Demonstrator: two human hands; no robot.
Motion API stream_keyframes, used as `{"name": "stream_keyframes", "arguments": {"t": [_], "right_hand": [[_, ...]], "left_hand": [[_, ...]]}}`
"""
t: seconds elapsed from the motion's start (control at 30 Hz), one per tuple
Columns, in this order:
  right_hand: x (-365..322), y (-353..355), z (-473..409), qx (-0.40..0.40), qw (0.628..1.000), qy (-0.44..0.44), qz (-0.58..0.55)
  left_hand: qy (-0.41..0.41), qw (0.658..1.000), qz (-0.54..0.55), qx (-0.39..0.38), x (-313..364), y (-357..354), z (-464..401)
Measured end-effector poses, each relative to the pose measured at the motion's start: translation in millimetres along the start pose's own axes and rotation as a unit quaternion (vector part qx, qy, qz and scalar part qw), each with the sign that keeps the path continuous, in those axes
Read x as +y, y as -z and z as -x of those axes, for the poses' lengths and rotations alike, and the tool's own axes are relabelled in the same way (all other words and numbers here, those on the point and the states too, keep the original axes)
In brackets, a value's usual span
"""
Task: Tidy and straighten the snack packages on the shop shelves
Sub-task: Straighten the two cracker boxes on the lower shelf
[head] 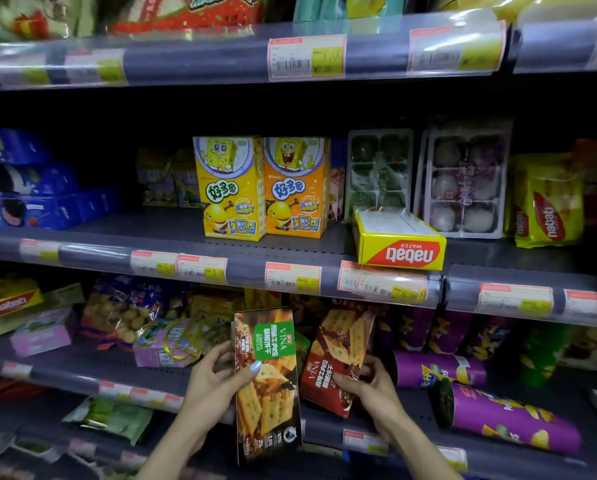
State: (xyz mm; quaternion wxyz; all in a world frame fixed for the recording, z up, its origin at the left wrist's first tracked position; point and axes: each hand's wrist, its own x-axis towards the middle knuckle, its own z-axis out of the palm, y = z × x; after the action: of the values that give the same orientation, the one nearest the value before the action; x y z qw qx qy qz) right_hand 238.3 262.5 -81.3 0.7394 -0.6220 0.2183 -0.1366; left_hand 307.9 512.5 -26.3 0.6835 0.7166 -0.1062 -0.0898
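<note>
Both hands grip upright biscuit boxes low in frame: left hand (pixel 217 379) the green-labelled box (pixel 267 382), right hand (pixel 368 386) the red box (pixel 337 362) just beside.

Dim overall, cool bluish cast. Brightest on front faces of the two cartoon snack boxes (pixel 260 188) and the yellow wafer box (pixel 399 239); deep black shadow under the top shelf rail (pixel 200 58) and at shelf backs. Streaky white glare along clear price-strip covers (pixel 456 50). Sharpest at centre; soft smear on the upper-left bags (pixel 30 19), blue packs (pixel 23 188) at left, bottom-left corner. Wide-angle bowing of rails, strongest toward right edge.
</note>
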Motion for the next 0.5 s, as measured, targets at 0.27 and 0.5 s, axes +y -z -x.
{"name": "stream_keyframes", "arguments": {"t": [0.27, 0.5], "right_hand": [[3.0, -38.4, 0.1, -0.050, 0.999, -0.011, 0.003], [-3.1, 3.1, 4.9, -0.026, 0.999, 0.013, 0.024]], "left_hand": [[-0.002, 1.000, -0.007, 0.026, 1.1, 22.4, -8.4], [-0.001, 1.000, 0.005, 0.007, -4.0, 2.9, -16.3]]}}
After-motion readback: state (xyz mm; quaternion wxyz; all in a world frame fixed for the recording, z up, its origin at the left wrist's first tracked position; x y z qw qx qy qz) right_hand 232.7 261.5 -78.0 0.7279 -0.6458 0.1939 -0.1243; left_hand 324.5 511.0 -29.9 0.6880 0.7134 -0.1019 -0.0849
